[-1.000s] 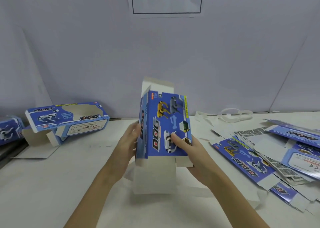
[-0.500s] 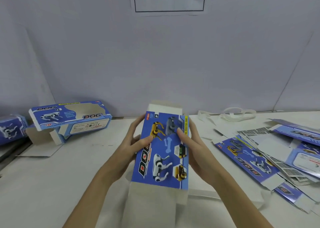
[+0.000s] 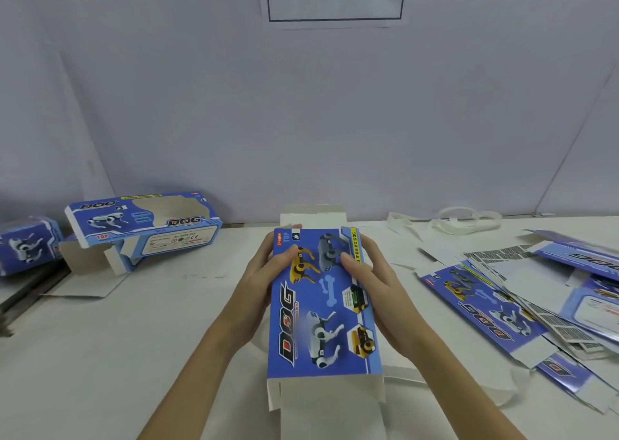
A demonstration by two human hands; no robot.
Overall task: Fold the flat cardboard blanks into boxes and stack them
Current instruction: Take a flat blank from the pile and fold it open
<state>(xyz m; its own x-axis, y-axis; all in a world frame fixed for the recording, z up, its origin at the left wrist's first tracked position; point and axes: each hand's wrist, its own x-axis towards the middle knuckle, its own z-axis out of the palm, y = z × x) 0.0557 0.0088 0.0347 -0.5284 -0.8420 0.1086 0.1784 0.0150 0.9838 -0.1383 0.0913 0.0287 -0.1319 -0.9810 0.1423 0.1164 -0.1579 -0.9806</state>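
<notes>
The table (image 3: 140, 339) bears a heap of flat blanks (image 3: 522, 292) at 3 o'clock, cut off by the frame edge, and a folded box (image 3: 140, 222) at 10 o'clock. At centre, the left hand (image 3: 264, 282) and right hand (image 3: 371, 282) grip the half-folded box (image 3: 321, 309) by its sides, thumbs on top, fingers hidden beneath.

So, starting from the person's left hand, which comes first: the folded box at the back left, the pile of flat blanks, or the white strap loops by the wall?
1. Folded box: back left, on the left hand's own side.
2. Pile of flat blanks: on the right, past the held box and the right hand.
3. White strap loops: far right, against the wall.
</notes>
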